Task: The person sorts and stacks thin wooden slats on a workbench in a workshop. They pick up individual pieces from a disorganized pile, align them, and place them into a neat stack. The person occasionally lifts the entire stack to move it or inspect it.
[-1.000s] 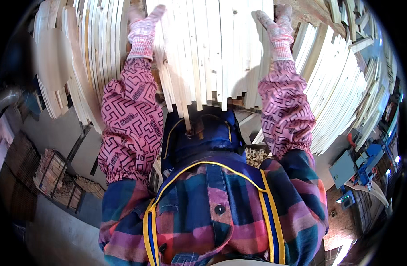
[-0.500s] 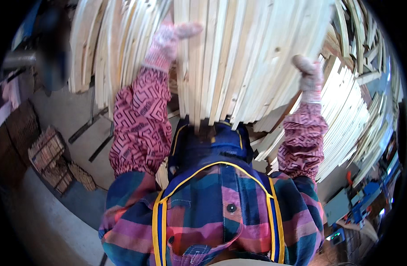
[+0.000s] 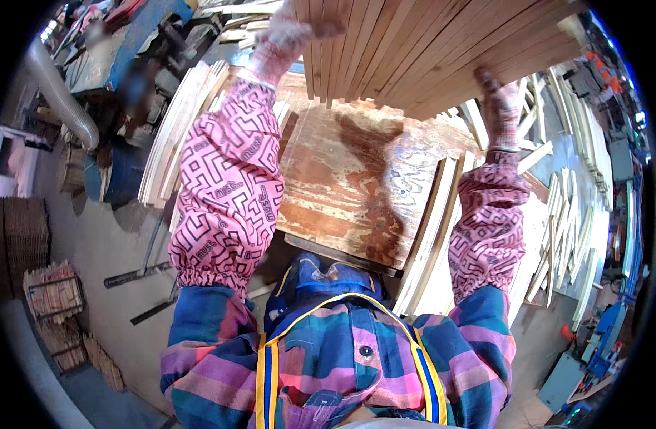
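Observation:
A wide row of long wooden strips (image 3: pixel 413 53) is held up at the top of the view, its near ends hanging over a worn plywood board (image 3: pixel 328 164). My gloved left hand (image 3: pixel 285 36) grips the row at its left side, the thumb lying over the strips. At the right side, my gloved right hand (image 3: pixel 501 107) presses against the outer strip with its thumb up; its other fingers are mostly hidden. The far ends of the strips run out of view. A dark shadow falls on the board below.
Pale strips lie left of the board (image 3: pixel 181 136) and along its right side (image 3: pixel 431 229). Looser strips (image 3: pixel 556 229) are scattered farther right. Bundled wood pieces (image 3: pixel 52 293) stand on the floor at left, below a grey flexible hose (image 3: pixel 67 107). Blue machinery (image 3: pixel 603 329) is at lower right.
The row of strips has moved up and away from my body, held between both hands. The plywood board beneath it now shows. The row looks darker, its face in shade.

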Demonstrator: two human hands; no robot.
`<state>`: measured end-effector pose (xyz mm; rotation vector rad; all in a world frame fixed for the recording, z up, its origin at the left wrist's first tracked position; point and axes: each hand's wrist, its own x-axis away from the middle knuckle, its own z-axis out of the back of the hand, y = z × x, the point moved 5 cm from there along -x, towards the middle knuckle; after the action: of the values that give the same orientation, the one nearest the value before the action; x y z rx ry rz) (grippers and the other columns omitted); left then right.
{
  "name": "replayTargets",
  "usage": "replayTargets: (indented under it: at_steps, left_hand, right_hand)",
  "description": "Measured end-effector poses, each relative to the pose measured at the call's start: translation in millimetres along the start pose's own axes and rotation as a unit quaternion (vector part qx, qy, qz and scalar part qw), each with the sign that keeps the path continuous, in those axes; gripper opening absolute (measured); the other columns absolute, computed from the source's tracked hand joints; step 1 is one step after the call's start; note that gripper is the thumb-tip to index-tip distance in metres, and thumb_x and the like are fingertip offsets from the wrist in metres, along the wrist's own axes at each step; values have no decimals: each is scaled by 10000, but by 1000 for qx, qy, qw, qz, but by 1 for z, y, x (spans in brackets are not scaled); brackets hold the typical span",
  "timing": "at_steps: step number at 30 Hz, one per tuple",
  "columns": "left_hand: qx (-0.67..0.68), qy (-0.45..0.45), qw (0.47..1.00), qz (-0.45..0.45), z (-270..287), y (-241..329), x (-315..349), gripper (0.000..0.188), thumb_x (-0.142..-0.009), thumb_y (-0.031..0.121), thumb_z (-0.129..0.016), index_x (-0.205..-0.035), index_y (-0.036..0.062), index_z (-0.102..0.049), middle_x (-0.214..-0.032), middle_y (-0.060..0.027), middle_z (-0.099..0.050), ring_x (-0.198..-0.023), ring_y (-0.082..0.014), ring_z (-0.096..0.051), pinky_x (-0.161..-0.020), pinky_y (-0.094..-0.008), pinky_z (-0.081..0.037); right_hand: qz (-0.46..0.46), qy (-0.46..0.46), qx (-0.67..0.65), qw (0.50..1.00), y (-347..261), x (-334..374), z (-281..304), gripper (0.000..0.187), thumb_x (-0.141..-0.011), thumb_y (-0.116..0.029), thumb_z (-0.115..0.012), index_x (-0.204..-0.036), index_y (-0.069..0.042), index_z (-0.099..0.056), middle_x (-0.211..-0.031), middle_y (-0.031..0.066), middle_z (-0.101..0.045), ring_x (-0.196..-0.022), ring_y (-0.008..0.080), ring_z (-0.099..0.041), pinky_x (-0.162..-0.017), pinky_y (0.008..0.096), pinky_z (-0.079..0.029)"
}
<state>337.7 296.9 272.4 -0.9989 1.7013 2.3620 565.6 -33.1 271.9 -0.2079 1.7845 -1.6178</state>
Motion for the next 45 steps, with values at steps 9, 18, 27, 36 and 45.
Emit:
replayTargets:
  at_steps: [9,18,27,36,45]
  left_hand:
    - [-361,-54,924,114,-21,-113,201,568,-946,410,-503,-1364,26,-477,-1399,-129,-468,-1311,-235,-429,-1121,-397,-334]
    - [-553,-319,715,287,-67,-175,436,633,-994,366,-340,-1512,5,-295,-1622,-134,-213,-1511,-267,-163,-1229,-429,-150]
    - [-26,78,866,493,-33,-121,458,441,-975,267,-615,-1332,14,-557,-1261,-104,-632,-1173,-215,-574,-1011,-300,-440]
    - [-1,113,917,382,-60,-146,400,748,-897,66,-698,-1514,31,-277,-1531,-202,-341,-1426,-314,-339,-1168,-399,-321]
    - [-71,63,885,456,-70,-162,409,1326,-618,417,-909,-1579,140,-39,-1603,-234,-157,-1466,-383,-227,-1189,-524,-249]
  right_hand:
    - [-10,-30,26,999,117,206,-4,418,-1018,-315,-468,-1314,-31,-549,-1221,142,-622,-1101,240,-621,-905,371,-531]
    - [-322,-220,435,812,165,363,-47,589,-925,-235,-499,-1452,-7,-369,-1460,153,-464,-1288,251,-523,-1044,371,-475]
    - [-380,166,159,896,187,377,-28,509,-974,-309,-561,-1408,-48,-510,-1289,160,-633,-1177,259,-597,-987,351,-459]
    - [-270,138,256,918,185,363,-12,590,-959,-294,-634,-1465,-60,-439,-1439,180,-504,-1346,281,-466,-1134,351,-351]
    - [-356,136,-58,923,204,374,-69,930,-826,-38,-755,-1566,-136,-200,-1511,194,-363,-1330,306,-463,-1068,409,-461]
